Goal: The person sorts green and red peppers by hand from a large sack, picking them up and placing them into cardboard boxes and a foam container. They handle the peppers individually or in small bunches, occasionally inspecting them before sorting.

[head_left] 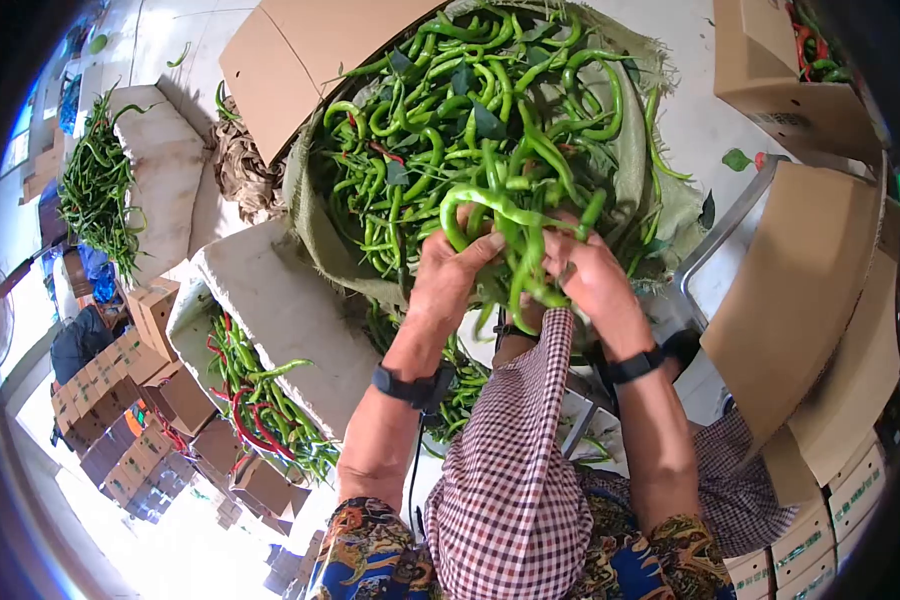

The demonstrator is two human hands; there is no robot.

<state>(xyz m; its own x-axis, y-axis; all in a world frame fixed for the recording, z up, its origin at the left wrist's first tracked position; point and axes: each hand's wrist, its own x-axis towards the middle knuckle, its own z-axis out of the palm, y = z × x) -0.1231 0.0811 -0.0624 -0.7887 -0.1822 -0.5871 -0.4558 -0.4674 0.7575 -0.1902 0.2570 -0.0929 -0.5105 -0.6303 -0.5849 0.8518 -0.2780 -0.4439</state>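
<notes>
Above the burlap sack (313,222), heaped with loose chillies (440,130): my left grip (455,268) and right grip (595,282), both clamped around one bunch of long green chillies (512,215).

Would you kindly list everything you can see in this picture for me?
heap of peppers: many, green, top middle, in the sack
sack: one, dull green, around that heap
bunch of peppers: several, green, held over the sack
mixed peppers: many, red and green, in a box lower left
pile of peppers: one, green, far left
small boxes: many, brown, stacked lower left
large boxes: several, brown, right side
checked cloth: one, red and white, bottom middle
wristbands: two, black, one on each wrist
left hand: grips the bunch
right hand: grips the bunch
</notes>
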